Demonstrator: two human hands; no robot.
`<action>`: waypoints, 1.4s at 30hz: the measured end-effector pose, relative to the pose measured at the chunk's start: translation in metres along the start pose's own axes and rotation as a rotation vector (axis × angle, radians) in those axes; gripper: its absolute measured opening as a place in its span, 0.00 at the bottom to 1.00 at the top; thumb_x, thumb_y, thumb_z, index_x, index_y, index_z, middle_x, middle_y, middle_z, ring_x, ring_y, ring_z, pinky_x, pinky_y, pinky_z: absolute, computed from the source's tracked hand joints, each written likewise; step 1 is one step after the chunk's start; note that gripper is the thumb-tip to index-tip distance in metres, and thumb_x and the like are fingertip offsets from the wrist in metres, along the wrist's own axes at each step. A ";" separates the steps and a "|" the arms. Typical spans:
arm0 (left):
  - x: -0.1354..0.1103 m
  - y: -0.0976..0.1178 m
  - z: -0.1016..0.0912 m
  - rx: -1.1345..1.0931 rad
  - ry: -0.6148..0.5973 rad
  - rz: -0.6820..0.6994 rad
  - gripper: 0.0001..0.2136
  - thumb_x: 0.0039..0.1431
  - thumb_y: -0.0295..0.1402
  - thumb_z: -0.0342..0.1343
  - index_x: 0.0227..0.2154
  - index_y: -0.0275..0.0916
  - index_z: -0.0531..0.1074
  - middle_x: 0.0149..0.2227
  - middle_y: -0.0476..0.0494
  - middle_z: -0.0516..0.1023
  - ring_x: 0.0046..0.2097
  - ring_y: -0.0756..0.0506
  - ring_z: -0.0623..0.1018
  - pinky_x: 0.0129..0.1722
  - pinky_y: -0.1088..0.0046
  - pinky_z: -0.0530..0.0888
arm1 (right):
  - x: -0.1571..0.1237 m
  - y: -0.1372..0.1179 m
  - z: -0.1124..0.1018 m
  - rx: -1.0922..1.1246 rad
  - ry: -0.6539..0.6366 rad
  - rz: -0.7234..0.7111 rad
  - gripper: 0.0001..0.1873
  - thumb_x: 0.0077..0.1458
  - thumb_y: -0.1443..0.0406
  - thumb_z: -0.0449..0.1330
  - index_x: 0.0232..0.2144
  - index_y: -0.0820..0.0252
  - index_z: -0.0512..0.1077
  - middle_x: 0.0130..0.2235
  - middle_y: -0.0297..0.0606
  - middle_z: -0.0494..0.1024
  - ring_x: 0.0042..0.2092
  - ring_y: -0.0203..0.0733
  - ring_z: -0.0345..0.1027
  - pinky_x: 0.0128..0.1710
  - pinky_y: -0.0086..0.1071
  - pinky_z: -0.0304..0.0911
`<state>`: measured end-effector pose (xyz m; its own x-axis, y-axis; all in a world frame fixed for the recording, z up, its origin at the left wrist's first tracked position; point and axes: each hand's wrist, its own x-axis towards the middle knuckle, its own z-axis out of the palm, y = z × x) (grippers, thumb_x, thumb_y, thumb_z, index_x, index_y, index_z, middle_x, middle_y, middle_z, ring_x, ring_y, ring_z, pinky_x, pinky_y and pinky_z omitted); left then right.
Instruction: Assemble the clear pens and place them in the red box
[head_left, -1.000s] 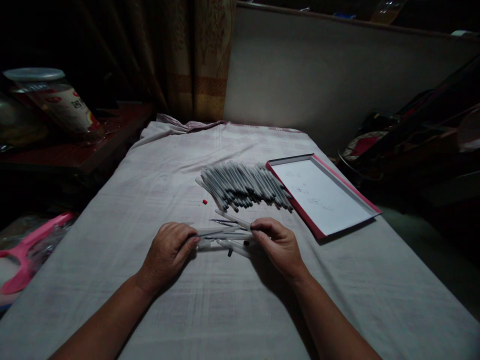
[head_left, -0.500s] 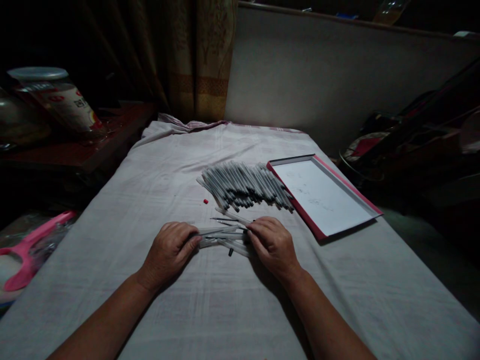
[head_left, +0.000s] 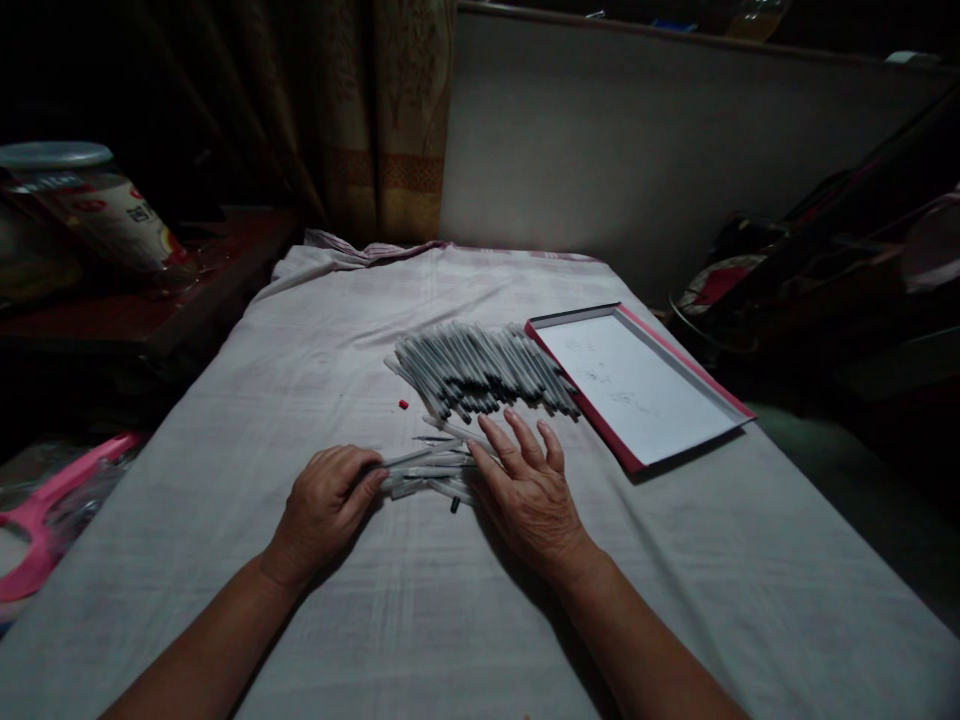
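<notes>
Several loose clear pen barrels (head_left: pixel 427 468) lie on the pale cloth between my hands. My left hand (head_left: pixel 326 505) has its fingers curled round the left ends of these barrels. My right hand (head_left: pixel 529 490) lies flat with fingers stretched out and apart, resting over the right ends of the barrels. Just beyond my right fingertips sits a big pile of grey pens (head_left: pixel 480 370) with dark tips. A small black cap (head_left: pixel 454 506) lies by my right thumb, and a tiny red cap (head_left: pixel 403 405) sits left of the pile.
A shallow red-edged box lid (head_left: pixel 645 385) with a white inside lies right of the pile. The cloth-covered table (head_left: pixel 420 620) runs to a wall. A jar (head_left: pixel 97 205) stands on a dark side table at left. A pink plastic thing (head_left: pixel 45 500) lies low left. Dark clutter fills the right.
My right hand has opened from a pinch on the barrel ends to flat, spread fingers and slid slightly forward. My left hand has kept its hold on the barrels.
</notes>
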<state>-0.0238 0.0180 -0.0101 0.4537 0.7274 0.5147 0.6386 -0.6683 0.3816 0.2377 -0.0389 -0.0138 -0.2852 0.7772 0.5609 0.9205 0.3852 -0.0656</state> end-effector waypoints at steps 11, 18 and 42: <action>0.000 0.000 0.000 -0.029 0.012 0.023 0.08 0.66 0.36 0.51 0.35 0.40 0.71 0.31 0.47 0.78 0.33 0.46 0.77 0.36 0.70 0.73 | -0.002 0.003 0.004 0.197 0.056 0.054 0.20 0.62 0.70 0.51 0.55 0.67 0.70 0.58 0.60 0.71 0.52 0.50 0.73 0.49 0.42 0.71; -0.001 0.002 -0.001 -0.041 -0.030 0.046 0.07 0.66 0.36 0.51 0.37 0.40 0.71 0.32 0.46 0.79 0.34 0.46 0.77 0.38 0.69 0.73 | 0.004 0.004 -0.004 0.463 0.096 0.191 0.14 0.62 0.67 0.54 0.47 0.58 0.76 0.38 0.44 0.82 0.40 0.45 0.76 0.40 0.39 0.72; -0.003 -0.026 -0.016 0.070 0.016 -0.072 0.12 0.65 0.44 0.50 0.36 0.42 0.72 0.32 0.45 0.80 0.34 0.43 0.79 0.38 0.66 0.74 | 0.000 0.028 0.010 0.468 0.063 0.465 0.09 0.59 0.64 0.56 0.33 0.55 0.77 0.34 0.40 0.81 0.37 0.45 0.74 0.40 0.38 0.67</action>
<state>-0.0515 0.0305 -0.0090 0.3952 0.7703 0.5006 0.7113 -0.6014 0.3638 0.2610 -0.0236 -0.0237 0.1429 0.8895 0.4339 0.7265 0.2035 -0.6563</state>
